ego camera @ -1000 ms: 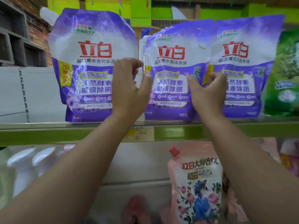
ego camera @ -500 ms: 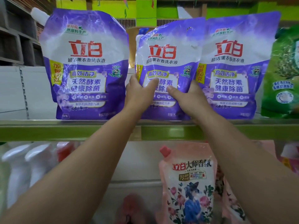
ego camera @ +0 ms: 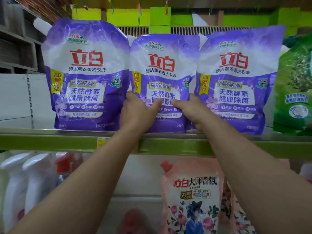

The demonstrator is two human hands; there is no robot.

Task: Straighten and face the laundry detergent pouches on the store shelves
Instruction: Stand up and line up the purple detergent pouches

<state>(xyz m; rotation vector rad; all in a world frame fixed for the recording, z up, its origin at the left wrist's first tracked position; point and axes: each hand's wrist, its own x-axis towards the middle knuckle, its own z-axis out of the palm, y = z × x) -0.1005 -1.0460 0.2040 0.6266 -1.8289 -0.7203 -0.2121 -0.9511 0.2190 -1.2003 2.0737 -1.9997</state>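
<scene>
Three purple-and-white detergent pouches stand upright in a row on the upper shelf, labels facing me. The middle pouch (ego camera: 164,65) sits slightly further back than the left pouch (ego camera: 86,73) and the right pouch (ego camera: 236,73). My left hand (ego camera: 137,112) grips the middle pouch's lower left side, thumb across its front and fingers round its edge. On the lower right side my right hand (ego camera: 190,110) grips it the same way. The fingers behind the pouch are hidden.
A green pouch (ego camera: 294,85) stands at the right end of the green-edged shelf (ego camera: 50,141). Below hang a pink floral pouch (ego camera: 194,196) and white spray bottles (ego camera: 25,183) at the left. The shelf left of the pouches holds nothing.
Both hands dropped from the pouch's middle to its lower sides and came closer together. The middle pouch now stands straighter and no longer overlaps the right pouch.
</scene>
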